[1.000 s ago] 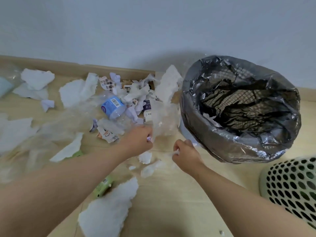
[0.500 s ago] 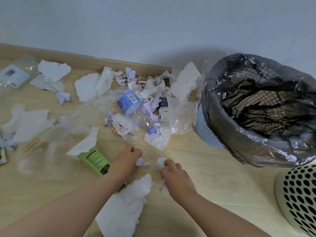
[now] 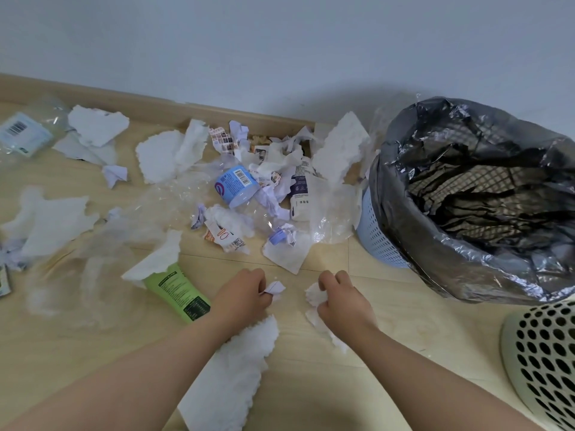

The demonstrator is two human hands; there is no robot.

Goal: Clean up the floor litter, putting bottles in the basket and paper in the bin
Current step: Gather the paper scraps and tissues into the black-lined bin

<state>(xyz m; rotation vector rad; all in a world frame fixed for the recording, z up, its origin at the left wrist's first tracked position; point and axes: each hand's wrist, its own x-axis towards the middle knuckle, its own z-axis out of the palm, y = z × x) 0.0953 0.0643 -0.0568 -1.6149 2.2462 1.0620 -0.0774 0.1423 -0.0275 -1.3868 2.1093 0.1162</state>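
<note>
the right edge cuts off basket [image 3: 541,368] and bin [image 3: 392,213]; torn paper [image 3: 157,258] partly hides the green tube [image 3: 182,295].

Pale beige wood grain on the floor [image 3: 389,384], flat grey-blue on the wall [image 3: 280,42]. Glossy black on the bin liner [image 3: 466,259]; light blue with a fine grid of holes on the bin [image 3: 378,241] beneath. Cream with rows of round dark holes on the basket [image 3: 541,353]. Clear on the bottle [image 3: 236,185], with a blue label bearing a black-and-white barcode, and lilac on the cap [image 3: 278,236]. Bright green with a dark printed panel on the tube [image 3: 179,292]. White on the paper towel [image 3: 230,377]; red print on a torn scrap [image 3: 224,237].
</note>
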